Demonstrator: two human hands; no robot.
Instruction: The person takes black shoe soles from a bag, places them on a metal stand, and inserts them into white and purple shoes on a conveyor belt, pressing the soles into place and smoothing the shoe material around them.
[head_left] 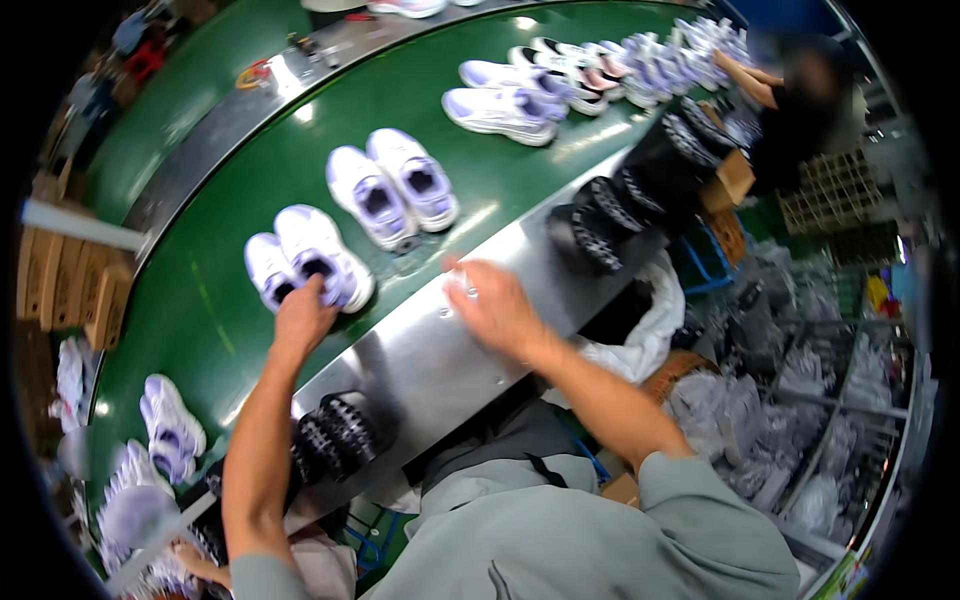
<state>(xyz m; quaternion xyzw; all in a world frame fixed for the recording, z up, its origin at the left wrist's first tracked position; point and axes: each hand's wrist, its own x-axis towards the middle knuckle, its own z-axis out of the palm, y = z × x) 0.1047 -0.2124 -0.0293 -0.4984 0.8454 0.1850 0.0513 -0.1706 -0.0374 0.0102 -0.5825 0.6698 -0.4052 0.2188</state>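
My left hand point(304, 318) is closed at the heel end of a pair of white and lavender sneakers on the green belt. Its fingertips reach the opening of the right sneaker point(322, 258); the left sneaker point(268, 268) lies against it. My right hand point(492, 308) hovers over the metal ledge point(425, 345), somewhat blurred, fingers loosely stretched and apart, holding nothing that I can see. Just beyond it stands another pair of white and lavender sneakers point(412, 180), toes pointing away.
The green belt point(235, 180) curves past, carrying more sneakers point(505, 112) at far right and others point(172, 425) at near left. Black items with patterned bands point(340, 435) sit on the ledge. A co-worker point(810, 100) reaches in at far right. Clear plastic bags point(740, 420) fill a rack.
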